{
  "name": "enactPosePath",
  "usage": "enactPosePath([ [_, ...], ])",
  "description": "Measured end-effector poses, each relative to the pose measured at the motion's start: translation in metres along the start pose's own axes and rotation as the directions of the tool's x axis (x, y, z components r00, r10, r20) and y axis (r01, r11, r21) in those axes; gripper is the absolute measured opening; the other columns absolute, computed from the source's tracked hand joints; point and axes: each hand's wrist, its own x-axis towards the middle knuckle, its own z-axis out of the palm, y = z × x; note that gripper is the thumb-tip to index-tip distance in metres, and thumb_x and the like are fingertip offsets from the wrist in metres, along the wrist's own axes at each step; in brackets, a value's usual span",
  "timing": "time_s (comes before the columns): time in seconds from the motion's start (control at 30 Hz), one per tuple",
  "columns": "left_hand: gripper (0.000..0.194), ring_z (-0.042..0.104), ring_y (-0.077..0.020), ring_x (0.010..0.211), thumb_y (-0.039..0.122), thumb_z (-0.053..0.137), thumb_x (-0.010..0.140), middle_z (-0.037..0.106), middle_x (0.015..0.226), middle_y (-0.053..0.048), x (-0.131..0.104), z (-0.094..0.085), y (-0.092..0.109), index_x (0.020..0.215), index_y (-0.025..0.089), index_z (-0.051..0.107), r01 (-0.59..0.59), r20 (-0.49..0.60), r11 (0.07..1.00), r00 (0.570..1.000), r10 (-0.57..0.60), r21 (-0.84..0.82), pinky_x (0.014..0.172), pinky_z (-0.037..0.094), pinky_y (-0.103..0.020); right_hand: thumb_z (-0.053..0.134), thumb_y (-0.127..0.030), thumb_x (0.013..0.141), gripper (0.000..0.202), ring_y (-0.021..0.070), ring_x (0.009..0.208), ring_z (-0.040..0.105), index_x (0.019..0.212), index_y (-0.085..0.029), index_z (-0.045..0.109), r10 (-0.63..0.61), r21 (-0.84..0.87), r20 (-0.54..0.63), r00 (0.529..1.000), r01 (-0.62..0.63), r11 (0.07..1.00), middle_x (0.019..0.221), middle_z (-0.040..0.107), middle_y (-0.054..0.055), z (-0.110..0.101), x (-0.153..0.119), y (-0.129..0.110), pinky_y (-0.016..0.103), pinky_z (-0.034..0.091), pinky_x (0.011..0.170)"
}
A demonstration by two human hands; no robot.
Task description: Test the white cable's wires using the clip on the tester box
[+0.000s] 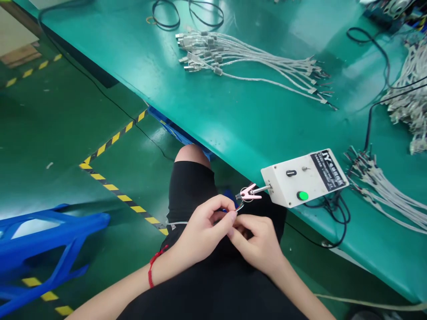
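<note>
My left hand (213, 226) is closed in a pinch on a thin pale cable (180, 222), whose length shows left of the wrist across my lap. Fine coloured wires (240, 206) stick out past the fingertips. My right hand (255, 238) is also closed, its thumb and fingers meeting the left fingertips at the cable's wire end; the exact grip is hidden. Just beyond the wires, a pink clip (248, 193) sits on the metal shaft of a white control box (296, 180) with a black knob and a green button.
On the green table (240, 115) lie a bundle of USB cables (253, 55), more cables (393, 191) right of the box, and a heap (408, 93) at far right. Black cords (370, 44) cross the tabletop. A blue stool (50, 244) stands on the floor at left, near striped tape (116, 193).
</note>
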Motion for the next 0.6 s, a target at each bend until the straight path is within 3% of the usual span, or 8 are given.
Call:
enactPosePath([
  [0.07,0.015,0.062,-0.0106,0.071,0.031,0.059,0.103,0.062,0.082,0.001,-0.004,0.0,0.0,0.096,0.018,0.058,0.039,0.005,0.998,0.999,-0.039,-0.039,0.067,0.054,-0.022,0.068,-0.029,0.095,0.013,0.0125,0.059,0.059,0.089,-0.02,0.075,-0.048,-0.014,-0.153,0.987,0.046,0.999,0.07,0.069,0.0,-0.005,-0.003,-0.007,0.025,0.044,0.056],
  [0.13,0.017,0.056,-0.0079,0.057,0.035,0.055,0.105,0.061,0.075,0.003,-0.006,0.001,0.0,0.098,0.02,0.055,0.086,0.036,0.995,0.996,-0.084,-0.054,0.052,0.047,-0.018,0.066,-0.029,0.097,0.013,0.0131,0.063,0.062,0.103,-0.023,0.075,0.008,0.096,-0.244,0.97,0.016,0.995,0.074,0.07,0.0,-0.008,-0.003,-0.013,0.025,0.047,0.058],
  [0.2,0.018,0.049,-0.0052,0.05,0.036,0.054,0.106,0.061,0.072,0.004,-0.006,0.002,0.001,0.099,0.02,0.055,0.101,0.072,0.994,0.993,-0.097,-0.051,0.044,0.038,-0.015,0.067,-0.032,0.098,0.017,0.0118,0.061,0.06,0.111,-0.025,0.074,0.131,0.268,-0.229,0.965,-0.067,0.961,0.072,0.068,-0.001,-0.006,0.0,-0.015,0.023,0.046,0.055],
  [0.3,0.018,0.048,-0.0038,0.051,0.034,0.056,0.106,0.063,0.073,0.003,-0.005,0.003,0.001,0.097,0.018,0.056,0.09,0.114,0.994,0.99,-0.082,-0.06,0.044,0.036,-0.012,0.074,-0.034,0.094,0.013,0.0082,0.058,0.056,0.103,-0.025,0.075,0.25,0.471,-0.172,0.953,-0.144,0.871,0.072,0.067,-0.002,-0.001,0.005,-0.012,0.019,0.041,0.049],
  [0.6,0.015,0.056,-0.0061,0.053,0.032,0.059,0.104,0.069,0.081,-0.001,-0.003,0.004,0.0,0.099,0.018,0.058,0.019,0.057,0.995,0.998,-0.013,-0.094,0.045,0.047,-0.015,0.079,-0.031,0.091,0.01,0.0076,0.052,0.055,0.095,-0.022,0.077,0.309,0.666,-0.146,0.94,-0.138,0.733,0.063,0.065,-0.002,0.001,0.003,0.002,0.017,0.037,0.043],
])
